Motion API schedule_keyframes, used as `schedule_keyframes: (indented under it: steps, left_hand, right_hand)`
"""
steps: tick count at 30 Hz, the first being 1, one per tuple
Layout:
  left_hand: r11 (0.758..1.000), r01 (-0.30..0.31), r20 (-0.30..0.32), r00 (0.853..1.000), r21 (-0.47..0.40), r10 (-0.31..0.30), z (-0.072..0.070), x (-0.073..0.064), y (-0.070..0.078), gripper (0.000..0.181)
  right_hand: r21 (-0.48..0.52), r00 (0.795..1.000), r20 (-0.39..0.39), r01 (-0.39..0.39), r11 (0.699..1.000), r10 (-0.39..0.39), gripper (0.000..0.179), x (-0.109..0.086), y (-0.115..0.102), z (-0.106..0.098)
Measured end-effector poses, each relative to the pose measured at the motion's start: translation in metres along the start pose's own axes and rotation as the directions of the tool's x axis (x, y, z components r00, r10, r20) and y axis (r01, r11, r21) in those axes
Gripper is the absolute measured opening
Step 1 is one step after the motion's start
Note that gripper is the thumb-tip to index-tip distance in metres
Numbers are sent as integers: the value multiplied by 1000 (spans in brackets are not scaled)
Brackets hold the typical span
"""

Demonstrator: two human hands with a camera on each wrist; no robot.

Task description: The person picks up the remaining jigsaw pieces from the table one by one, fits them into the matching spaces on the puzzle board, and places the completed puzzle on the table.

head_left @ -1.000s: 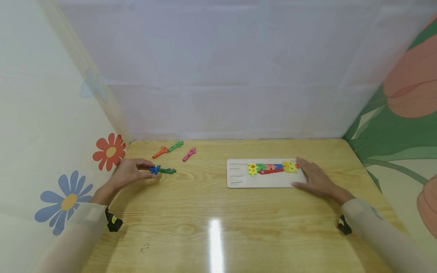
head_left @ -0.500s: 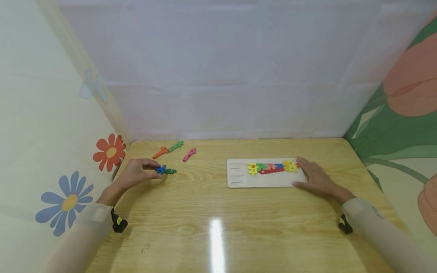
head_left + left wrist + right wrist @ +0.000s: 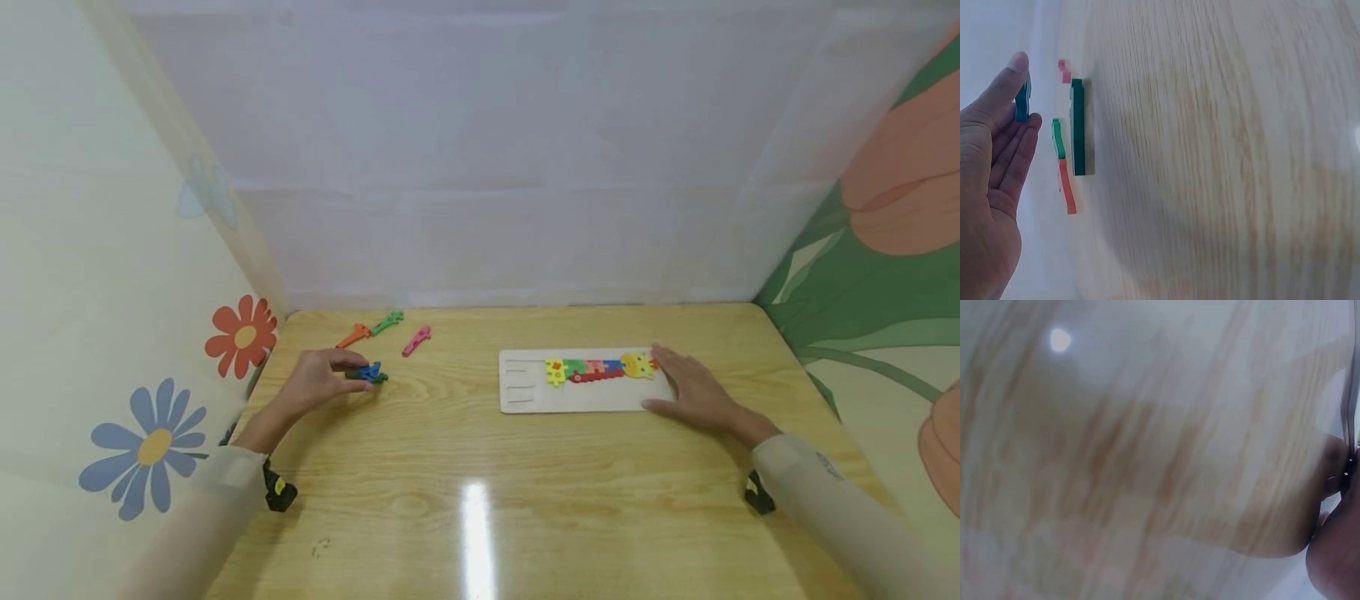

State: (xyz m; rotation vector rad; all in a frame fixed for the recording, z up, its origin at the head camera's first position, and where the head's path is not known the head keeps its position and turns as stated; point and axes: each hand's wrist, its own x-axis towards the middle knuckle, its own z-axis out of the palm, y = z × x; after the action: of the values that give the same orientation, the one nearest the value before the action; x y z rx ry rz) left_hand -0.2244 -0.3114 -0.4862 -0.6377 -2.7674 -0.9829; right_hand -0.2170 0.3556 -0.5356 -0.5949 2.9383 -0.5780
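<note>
Between thumb and fingertips my left hand (image 3: pixel 318 383) pinches a small blue puzzle piece (image 3: pixel 371 372), raised above the table in the left wrist view. In the head view it overlaps a dark green puzzle piece (image 3: pixel 1079 128) lying on the table. At the right, my right hand (image 3: pixel 697 392) rests at the end of a pale puzzle board (image 3: pixel 517 402), its fingers extended along the edge. The board carries a yellow giraffe-head piece (image 3: pixel 637 365), joined coloured pieces, a yellow piece (image 3: pixel 555 372) and a red toothed strip (image 3: pixel 596 377). Slits mark its left end.
Orange (image 3: pixel 352 335), light green (image 3: pixel 387 322) and pink (image 3: pixel 417 340) puzzle pieces lie behind my left hand. The wood table (image 3: pixel 480 450) meets a white cloth backdrop (image 3: pixel 487 242). Flower-printed panels stand on both sides.
My left hand has moved right with the blue puzzle piece, now over the dark green one. My right hand and the board have stayed in place.
</note>
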Motion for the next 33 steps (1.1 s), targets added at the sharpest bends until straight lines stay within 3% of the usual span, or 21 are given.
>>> schedule_keyframes:
  steps: [11,20,33]
  left_hand:
    - [999,-4,41,999,-45,6,13,9,14,39]
    - [995,-7,37,999,-102,10,25,18,25,35]
    - [991,-64,61,996,-120,72,46,33,43,36]
  right_hand:
    - [9,1000,12,-13,1000,13,107,0,-1,2]
    - [10,1000,11,-12,1000,12,107,0,0,2]
    - [0,1000,9,-20,1000,20,108,1,1,0]
